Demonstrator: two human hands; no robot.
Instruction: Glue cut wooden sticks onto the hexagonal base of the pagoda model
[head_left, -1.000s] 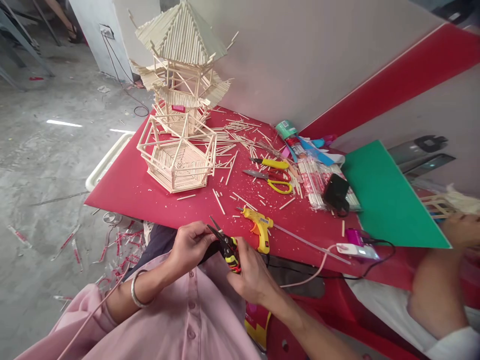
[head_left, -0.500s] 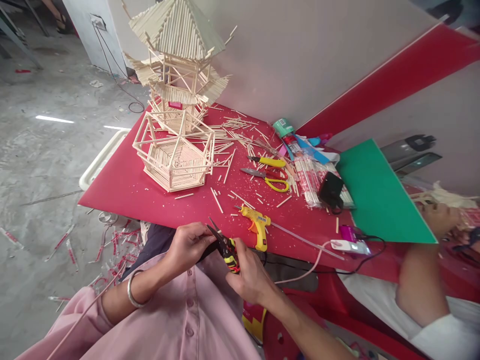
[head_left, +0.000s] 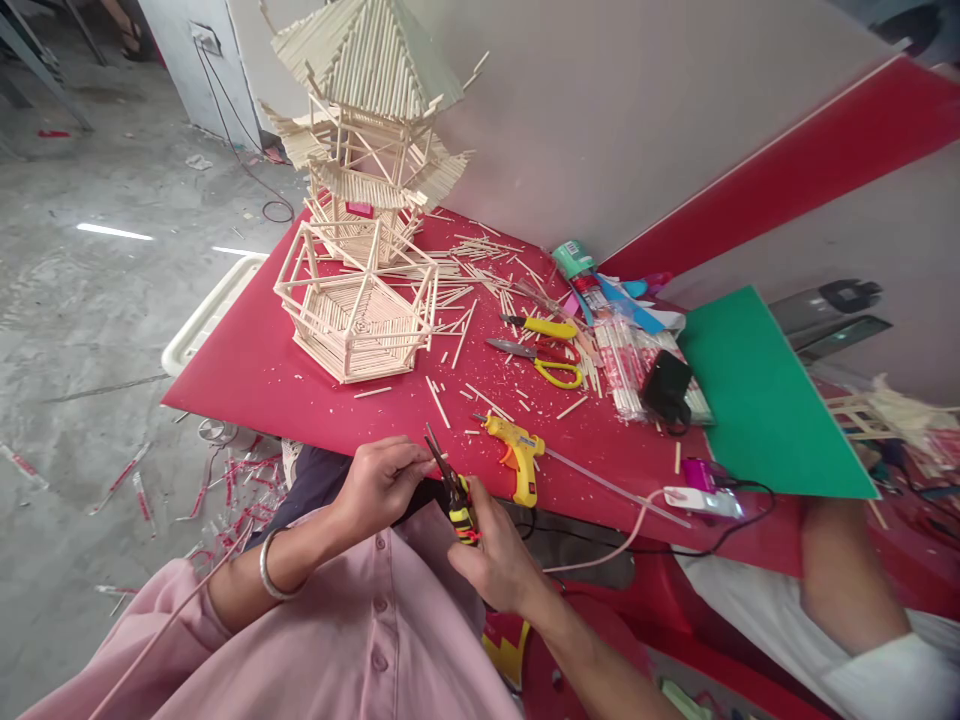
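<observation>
My right hand [head_left: 491,555] is closed round the yellow-and-black handles of small cutters [head_left: 452,490], blades pointing up and away. My left hand [head_left: 379,482] pinches a thin wooden stick [head_left: 426,462] and holds it at the blades. Both hands are close to my chest, just in front of the near edge of the red table [head_left: 255,370]. A yellow glue gun [head_left: 516,452] lies on the table just beyond my right hand. Farther off stand a hexagonal stick frame [head_left: 356,315] and a tall stick pagoda [head_left: 367,130].
Loose sticks litter the tabletop. Yellow-handled scissors [head_left: 544,360], a yellow knife [head_left: 541,326], packed sticks [head_left: 626,365], a black adapter [head_left: 667,388] and a green sheet [head_left: 757,400] lie to the right. Another person's arm [head_left: 844,585] is at the right edge. Scraps cover the floor at left.
The cutters' blades have come together on the stick, and my hands shifted slightly. The other person's hand by the green sheet has moved out of sight.
</observation>
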